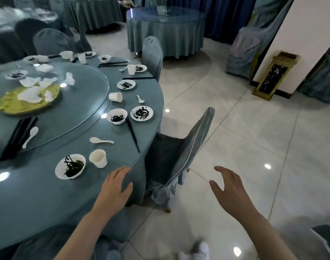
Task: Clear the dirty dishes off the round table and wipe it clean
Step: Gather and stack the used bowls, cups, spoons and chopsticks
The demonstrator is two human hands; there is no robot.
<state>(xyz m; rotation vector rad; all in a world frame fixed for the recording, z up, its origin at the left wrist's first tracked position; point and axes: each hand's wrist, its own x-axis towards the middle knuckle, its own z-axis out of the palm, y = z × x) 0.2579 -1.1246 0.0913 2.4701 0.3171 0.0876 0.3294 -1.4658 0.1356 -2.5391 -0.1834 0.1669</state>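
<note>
Head view: both hands empty, fingers spread. Left hand (114, 190) nearer the dirty white round bowl (70, 166), lying just forward-left on the round teal-clothed table (38, 199); right hand (230, 190) over floor.

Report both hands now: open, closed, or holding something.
Left hand: open, empty, over the edge of the round table.
Right hand: open, empty, over the floor.

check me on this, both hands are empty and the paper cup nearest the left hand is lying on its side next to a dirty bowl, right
Not quite. In the head view the paper cup nearest the left hand stands upright, not on its side. The rest holds: it sits next to a dirty bowl, and both the left hand and the right hand are empty.
</note>
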